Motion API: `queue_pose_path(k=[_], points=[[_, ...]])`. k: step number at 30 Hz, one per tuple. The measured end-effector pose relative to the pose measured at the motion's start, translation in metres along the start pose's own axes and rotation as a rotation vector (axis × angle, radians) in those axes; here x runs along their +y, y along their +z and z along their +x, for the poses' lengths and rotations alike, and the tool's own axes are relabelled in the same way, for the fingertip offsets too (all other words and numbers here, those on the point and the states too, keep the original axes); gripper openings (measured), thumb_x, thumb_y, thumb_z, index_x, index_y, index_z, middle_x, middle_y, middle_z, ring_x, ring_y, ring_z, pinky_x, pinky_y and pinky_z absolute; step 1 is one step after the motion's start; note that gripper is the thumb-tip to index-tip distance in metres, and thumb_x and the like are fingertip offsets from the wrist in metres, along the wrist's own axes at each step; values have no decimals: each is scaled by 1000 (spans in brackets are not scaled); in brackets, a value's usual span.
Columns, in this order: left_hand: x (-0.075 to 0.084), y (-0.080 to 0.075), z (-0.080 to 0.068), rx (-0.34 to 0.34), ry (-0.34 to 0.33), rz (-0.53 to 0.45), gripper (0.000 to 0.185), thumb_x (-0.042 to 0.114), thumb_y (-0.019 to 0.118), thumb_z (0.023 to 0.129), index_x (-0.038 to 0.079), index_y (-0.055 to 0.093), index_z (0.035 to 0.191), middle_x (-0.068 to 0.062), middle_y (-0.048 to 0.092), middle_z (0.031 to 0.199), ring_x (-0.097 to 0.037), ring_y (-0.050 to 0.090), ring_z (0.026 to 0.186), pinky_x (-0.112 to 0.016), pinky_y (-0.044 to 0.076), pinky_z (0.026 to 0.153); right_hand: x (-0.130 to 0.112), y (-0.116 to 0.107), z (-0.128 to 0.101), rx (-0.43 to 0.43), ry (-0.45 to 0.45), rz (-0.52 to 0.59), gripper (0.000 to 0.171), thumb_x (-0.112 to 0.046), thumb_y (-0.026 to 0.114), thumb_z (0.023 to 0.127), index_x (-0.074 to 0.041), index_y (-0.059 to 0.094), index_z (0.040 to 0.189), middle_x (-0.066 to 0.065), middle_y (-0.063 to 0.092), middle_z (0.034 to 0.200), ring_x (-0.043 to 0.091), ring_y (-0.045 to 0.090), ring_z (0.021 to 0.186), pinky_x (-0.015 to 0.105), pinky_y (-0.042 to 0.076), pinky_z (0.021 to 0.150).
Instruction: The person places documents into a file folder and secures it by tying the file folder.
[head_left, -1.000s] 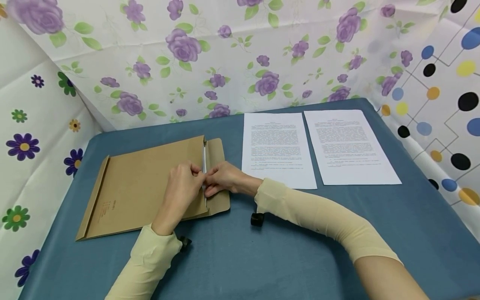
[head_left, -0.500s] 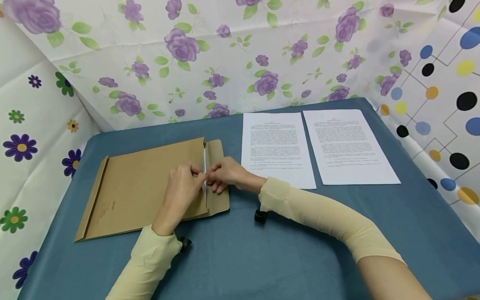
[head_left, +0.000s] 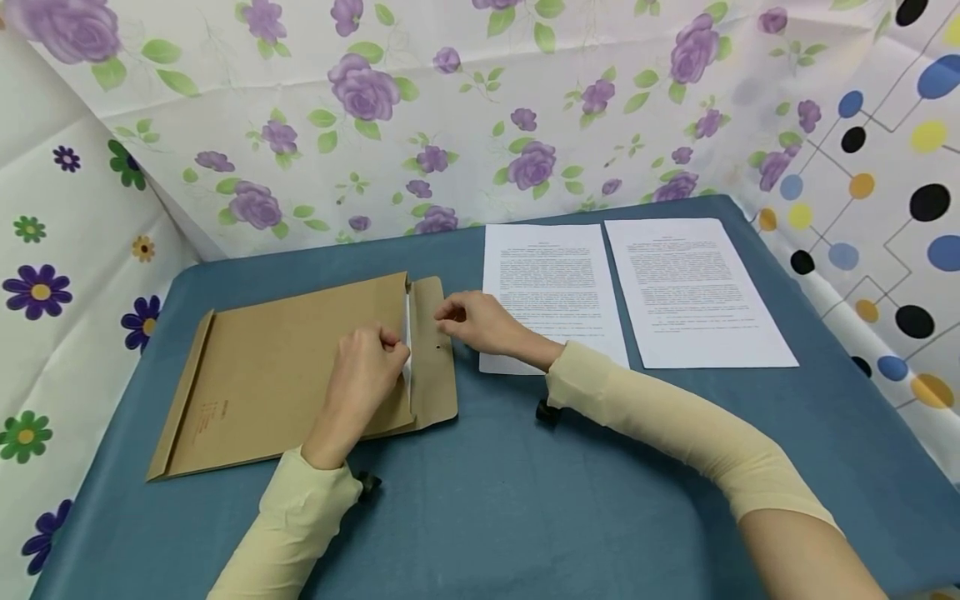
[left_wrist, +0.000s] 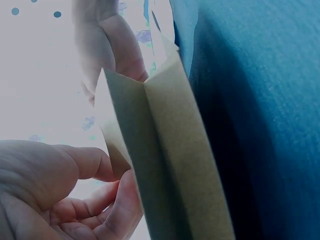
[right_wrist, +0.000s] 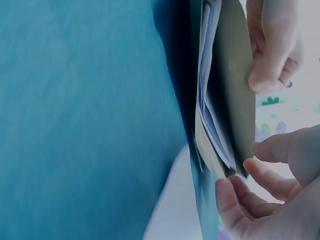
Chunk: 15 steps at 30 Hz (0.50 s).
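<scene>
A: The envelope (head_left: 300, 367) is lying flat on the blue table (head_left: 525, 517), left of centre, its flap (head_left: 433, 350) folded out to the right and white paper showing at the mouth.

B: What is holding it?

A: The left hand (head_left: 363, 375) is resting on the envelope at the mouth edge, fingertips pinching the edge beside the white strip. The right hand (head_left: 476, 321) is hovering just above the flap's far edge, fingers loosely curled and gripping nothing.

B: What is lying around it?

A: Two printed sheets (head_left: 555, 292) (head_left: 693, 287) are lying side by side to the right; the right forearm is crossing the near corner of the nearer sheet. Flowered cloth (head_left: 420, 108) is walling the table behind and to the left, dotted cloth (head_left: 885, 167) to the right.
</scene>
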<state>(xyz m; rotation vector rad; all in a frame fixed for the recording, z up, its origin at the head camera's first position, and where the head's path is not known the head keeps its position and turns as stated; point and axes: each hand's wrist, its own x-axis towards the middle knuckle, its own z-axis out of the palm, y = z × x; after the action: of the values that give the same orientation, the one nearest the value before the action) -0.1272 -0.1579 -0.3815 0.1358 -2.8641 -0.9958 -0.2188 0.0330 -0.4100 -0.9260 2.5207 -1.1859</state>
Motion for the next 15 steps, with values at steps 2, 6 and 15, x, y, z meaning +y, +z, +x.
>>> queue_pose_path(k=[2, 6, 15], points=[[1, 0, 0, 5, 2, 2, 10, 2, 61, 89, -1, 71, 88, -13, 67, 80, -24, 61, 67, -33, 48, 60, 4, -6, -1, 13, -17, -41, 27, -16, 65, 101, -1, 71, 122, 10, 70, 114, 22, 64, 98, 35, 51, 86], [1, 0, 0, 18, 12, 1, 13, 1, 60, 88, 1, 71, 81, -9, 64, 72, -22, 58, 62, -32, 45, 58, 11, -17, -3, 17, -26, -86, 32, -19, 66, 101, 0, 68, 127, 14, 67, 124, 27, 61, 111, 41, 49, 95], [2, 0, -1, 25, 25, 0, 17, 0, 57, 86, 4, 67, 73, -5, 56, 64, -20, 50, 58, -31, 38, 55, 30, -43, -8, 13, -16, -188, 50, -27, 69, 100, 2, 59, 139, 19, 59, 142, 36, 49, 136, 49, 37, 113]])
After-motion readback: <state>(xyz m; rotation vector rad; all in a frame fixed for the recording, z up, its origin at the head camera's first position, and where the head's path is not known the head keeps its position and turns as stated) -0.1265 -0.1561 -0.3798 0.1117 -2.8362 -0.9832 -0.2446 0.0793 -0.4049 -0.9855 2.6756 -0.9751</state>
